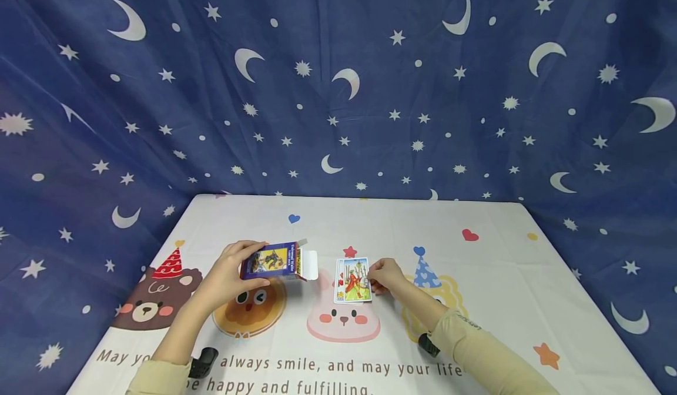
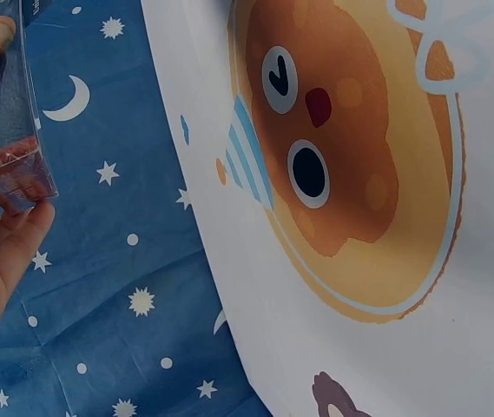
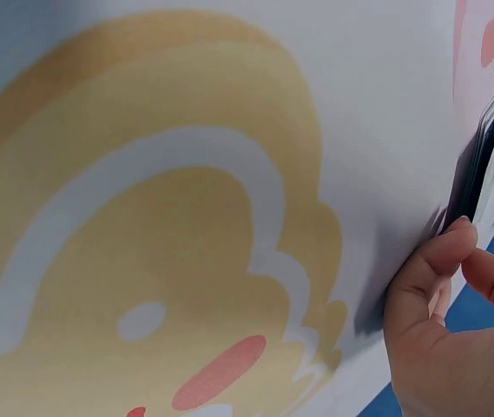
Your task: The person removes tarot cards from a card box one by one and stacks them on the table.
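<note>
My left hand (image 1: 230, 273) grips a blue tarot card box (image 1: 271, 261) by its left end, thumb along the near side and fingers on the far side. The box's white flap (image 1: 309, 265) sticks out open at the right end, with cards showing inside. To its right lies a small stack of tarot cards (image 1: 355, 280), slightly fanned; the top one shows a figure in red among staves. Thumb and fingers of my right hand (image 1: 388, 276) pinch the stack's right edge. In the right wrist view the cards (image 3: 488, 152) appear edge-on, a dark gap between them.
A white tablecloth (image 1: 423, 224) with cartoon animals and lettering covers the table. Behind and beside it hangs a blue curtain (image 1: 296, 89) with moons and stars. Black wrist straps (image 1: 204, 362) sit at both sleeves.
</note>
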Action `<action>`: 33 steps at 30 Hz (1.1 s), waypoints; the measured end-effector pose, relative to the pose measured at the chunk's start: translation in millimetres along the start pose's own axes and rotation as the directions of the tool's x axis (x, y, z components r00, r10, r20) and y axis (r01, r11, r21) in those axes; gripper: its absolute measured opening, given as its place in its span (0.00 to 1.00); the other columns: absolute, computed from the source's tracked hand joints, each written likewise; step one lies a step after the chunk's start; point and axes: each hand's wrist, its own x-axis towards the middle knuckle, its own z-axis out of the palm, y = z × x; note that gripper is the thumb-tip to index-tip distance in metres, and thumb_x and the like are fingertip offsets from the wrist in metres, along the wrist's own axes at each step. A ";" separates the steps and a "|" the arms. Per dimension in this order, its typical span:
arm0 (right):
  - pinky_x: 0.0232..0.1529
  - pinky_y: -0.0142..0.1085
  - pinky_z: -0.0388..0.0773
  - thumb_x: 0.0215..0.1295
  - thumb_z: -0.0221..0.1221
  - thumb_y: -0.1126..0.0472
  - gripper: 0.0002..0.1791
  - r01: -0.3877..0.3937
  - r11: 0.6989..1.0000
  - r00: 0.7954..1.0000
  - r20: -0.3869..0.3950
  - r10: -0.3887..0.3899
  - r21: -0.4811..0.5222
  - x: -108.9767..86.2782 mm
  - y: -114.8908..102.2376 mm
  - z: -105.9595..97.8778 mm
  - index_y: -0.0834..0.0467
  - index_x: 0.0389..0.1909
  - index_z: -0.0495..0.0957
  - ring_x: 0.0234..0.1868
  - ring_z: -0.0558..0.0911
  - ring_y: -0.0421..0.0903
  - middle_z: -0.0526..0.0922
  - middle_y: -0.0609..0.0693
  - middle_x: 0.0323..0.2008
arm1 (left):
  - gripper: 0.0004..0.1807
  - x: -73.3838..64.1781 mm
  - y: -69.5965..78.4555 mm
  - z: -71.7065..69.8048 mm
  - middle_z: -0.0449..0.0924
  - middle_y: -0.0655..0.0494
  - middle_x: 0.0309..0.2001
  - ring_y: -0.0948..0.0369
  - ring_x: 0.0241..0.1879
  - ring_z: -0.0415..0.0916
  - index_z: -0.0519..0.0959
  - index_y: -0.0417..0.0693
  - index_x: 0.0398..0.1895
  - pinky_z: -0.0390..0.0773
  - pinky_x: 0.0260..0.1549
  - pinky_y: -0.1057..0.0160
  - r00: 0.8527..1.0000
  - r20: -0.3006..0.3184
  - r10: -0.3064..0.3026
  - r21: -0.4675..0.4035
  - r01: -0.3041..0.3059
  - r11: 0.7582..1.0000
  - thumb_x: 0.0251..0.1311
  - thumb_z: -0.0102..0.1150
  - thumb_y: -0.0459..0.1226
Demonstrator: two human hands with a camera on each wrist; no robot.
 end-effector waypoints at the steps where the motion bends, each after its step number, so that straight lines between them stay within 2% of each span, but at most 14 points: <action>1: 0.12 0.23 0.70 0.54 0.55 0.72 0.06 -0.002 1.000 1.000 0.000 0.002 0.000 0.0 -0.1 0.1 0.67 0.33 0.72 0.11 0.69 0.36 0.74 0.49 0.15 | 0.40 0.0 -0.1 -0.1 0.70 0.43 0.59 0.44 0.61 0.63 0.71 0.44 0.62 0.70 0.56 0.40 1.000 0.000 -0.001 0.001 0.001 1.000 0.41 0.75 0.42; 13: 0.13 0.23 0.71 0.55 0.56 0.70 0.03 -0.016 0.999 1.000 -0.003 0.016 -0.030 0.3 0.9 -1.9 0.66 0.31 0.74 0.11 0.70 0.36 0.75 0.49 0.16 | 0.40 -0.1 0.2 -0.5 0.69 0.43 0.59 0.44 0.61 0.63 0.70 0.46 0.62 0.71 0.55 0.40 1.000 0.003 -0.009 0.008 0.009 1.000 0.42 0.75 0.43; 19: 0.13 0.24 0.73 0.58 0.57 0.69 0.04 -0.059 0.996 0.996 0.056 0.062 -0.060 -1.1 2.2 -5.8 0.66 0.26 0.74 0.10 0.72 0.36 0.75 0.49 0.12 | 0.41 -1.3 0.1 -0.2 0.69 0.43 0.59 0.44 0.60 0.63 0.70 0.45 0.63 0.72 0.55 0.40 1.000 0.000 -0.015 0.012 0.015 1.000 0.42 0.75 0.42; 24: 0.14 0.25 0.75 0.60 0.57 0.67 0.07 -0.107 0.990 0.985 0.128 0.119 -0.092 -4.6 2.5 -9.5 0.65 0.24 0.74 0.10 0.74 0.36 0.76 0.48 0.11 | 0.41 -2.2 0.6 -0.1 0.69 0.42 0.59 0.43 0.60 0.63 0.70 0.44 0.63 0.72 0.55 0.40 1.000 -0.001 -0.017 0.015 0.017 1.000 0.42 0.75 0.41; 28: 0.14 0.26 0.76 0.60 0.57 0.66 0.07 -0.108 0.990 0.978 0.171 0.122 -0.089 -7.6 2.9 -11.7 0.65 0.25 0.75 0.10 0.75 0.36 0.78 0.48 0.11 | 0.41 -2.3 0.4 0.0 0.69 0.42 0.59 0.43 0.61 0.63 0.70 0.44 0.63 0.71 0.55 0.40 1.000 0.001 -0.015 0.013 0.014 1.000 0.42 0.75 0.41; 33: 0.15 0.26 0.77 0.61 0.57 0.66 0.08 -0.108 0.991 0.976 0.179 0.121 -0.081 -9.6 3.5 -12.5 0.65 0.25 0.76 0.11 0.76 0.36 0.78 0.48 0.11 | 0.40 -2.5 -0.3 -0.1 0.69 0.42 0.59 0.44 0.61 0.62 0.70 0.44 0.62 0.71 0.55 0.40 1.000 0.002 -0.008 0.010 0.008 1.000 0.42 0.75 0.41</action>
